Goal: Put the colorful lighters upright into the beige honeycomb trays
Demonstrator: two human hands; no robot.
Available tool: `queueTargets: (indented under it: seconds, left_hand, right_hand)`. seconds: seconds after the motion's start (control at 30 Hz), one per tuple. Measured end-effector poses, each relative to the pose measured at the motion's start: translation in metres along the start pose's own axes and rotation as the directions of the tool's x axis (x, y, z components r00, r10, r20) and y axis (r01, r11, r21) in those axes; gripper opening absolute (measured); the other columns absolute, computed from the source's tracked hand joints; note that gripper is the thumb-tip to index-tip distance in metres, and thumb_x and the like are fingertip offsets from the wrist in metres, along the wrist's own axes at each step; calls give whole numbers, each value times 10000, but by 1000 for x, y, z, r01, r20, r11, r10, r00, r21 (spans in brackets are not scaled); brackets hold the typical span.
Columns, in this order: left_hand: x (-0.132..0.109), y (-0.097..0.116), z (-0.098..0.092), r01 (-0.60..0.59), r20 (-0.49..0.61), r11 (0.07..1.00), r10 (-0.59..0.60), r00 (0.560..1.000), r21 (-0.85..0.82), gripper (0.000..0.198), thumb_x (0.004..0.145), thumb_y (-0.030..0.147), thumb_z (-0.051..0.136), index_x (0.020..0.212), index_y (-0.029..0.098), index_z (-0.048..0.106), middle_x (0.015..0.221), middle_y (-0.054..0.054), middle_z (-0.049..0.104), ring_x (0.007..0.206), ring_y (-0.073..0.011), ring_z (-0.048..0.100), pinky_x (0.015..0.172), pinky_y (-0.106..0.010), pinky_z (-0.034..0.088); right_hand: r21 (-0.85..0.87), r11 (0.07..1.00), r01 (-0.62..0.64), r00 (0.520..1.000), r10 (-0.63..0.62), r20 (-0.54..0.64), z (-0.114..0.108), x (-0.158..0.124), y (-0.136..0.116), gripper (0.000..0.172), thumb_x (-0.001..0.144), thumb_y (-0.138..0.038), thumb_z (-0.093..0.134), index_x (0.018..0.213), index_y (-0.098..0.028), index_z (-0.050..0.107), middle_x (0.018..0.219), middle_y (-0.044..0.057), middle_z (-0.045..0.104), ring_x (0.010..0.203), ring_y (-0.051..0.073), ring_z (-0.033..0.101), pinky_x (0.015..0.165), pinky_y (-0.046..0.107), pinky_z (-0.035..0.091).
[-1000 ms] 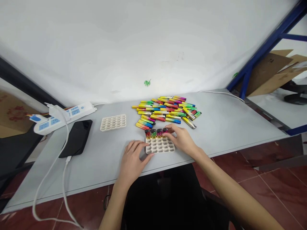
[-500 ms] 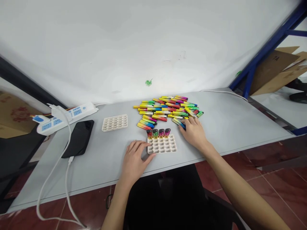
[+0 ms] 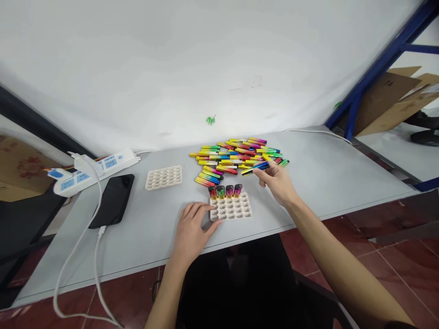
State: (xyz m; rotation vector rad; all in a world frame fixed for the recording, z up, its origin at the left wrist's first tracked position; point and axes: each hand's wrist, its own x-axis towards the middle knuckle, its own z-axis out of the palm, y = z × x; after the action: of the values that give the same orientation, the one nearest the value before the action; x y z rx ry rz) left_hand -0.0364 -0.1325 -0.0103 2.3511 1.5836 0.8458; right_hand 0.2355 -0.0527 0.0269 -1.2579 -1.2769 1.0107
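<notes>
A blue and yellow metallic lighter [image 3: 255,168] is pinched in my right hand [image 3: 276,183], raised just in front of the lighter pile [image 3: 236,157]. My left hand [image 3: 192,228] rests at the near left of a white tray [image 3: 247,212] full of oval holes, thumb at its front corner and index finger at its left side, gripping that edge. Lighters stand upright side by side along the tray's back row: a red one [image 3: 213,192], a green one [image 3: 221,192], and others in pink and purple [image 3: 238,190]. The tray's other visible holes hold nothing.
A second white tray [image 3: 163,177] lies to the left on the grey table [image 3: 329,183]. Farther left are a black phone [image 3: 113,200] with a white cable and a white power strip [image 3: 99,169]. Cardboard boxes [image 3: 387,100] stand beyond the blue frame on the right.
My right hand has picked the blue and yellow lighter up from the front of the pile and turned it. My left hand stays on the tray.
</notes>
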Motion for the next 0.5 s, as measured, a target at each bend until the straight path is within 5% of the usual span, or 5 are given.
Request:
queueTargets:
  seconds: [0.1, 0.27, 0.4, 0.5]
  left_hand:
    - [0, 1, 0, 7, 5, 1000, -7, 1000, -2, 240, 875, 374, 685, 1073, 252, 626, 1099, -49, 661, 1065, -258, 570, 946, -448, 456]
    - [1, 2, -2, 7, 9, 1000, -7, 1000, 1, 234, 879, 370, 681, 1071, 249, 625, 1100, -48, 661, 1062, -253, 571, 946, -443, 457]
    - [0, 1, -1, -2, 12, 1000, 2, 1000, 11, 238, 881, 368, 678, 1076, 244, 622, 1103, -51, 658, 1063, -255, 568, 949, -446, 452]
    - [-1, 0, 0, -1, 13, 1000, 0, 1000, 14, 240, 888, 362, 669, 1093, 248, 618, 1117, -49, 650, 1078, -255, 563, 956, -441, 451]
  right_hand:
    - [20, 1000, 6, 1000, -6, -23, 6, 5, 12, 312, 767, -479, 746, 788, -190, 629, 572, -48, 531, 526, 103, 484, 536, 258, 419]
    - [174, 985, -10, 1000, 10, 2, 13, 8, 30, 325, 790, -471, 717, 923, -197, 603, 912, 48, 698, 775, 166, 648, 744, 326, 545]
    - [224, 973, -57, 998, 65, -25, 17, 5, 34, 246, 838, -426, 648, 942, -234, 534, 739, -25, 615, 590, 137, 579, 591, 295, 514]
    - [235, 969, -75, 993, 94, -71, 18, 3, 34, 186, 853, -386, 608, 949, -246, 532, 631, -73, 466, 459, 93, 405, 433, 234, 347]
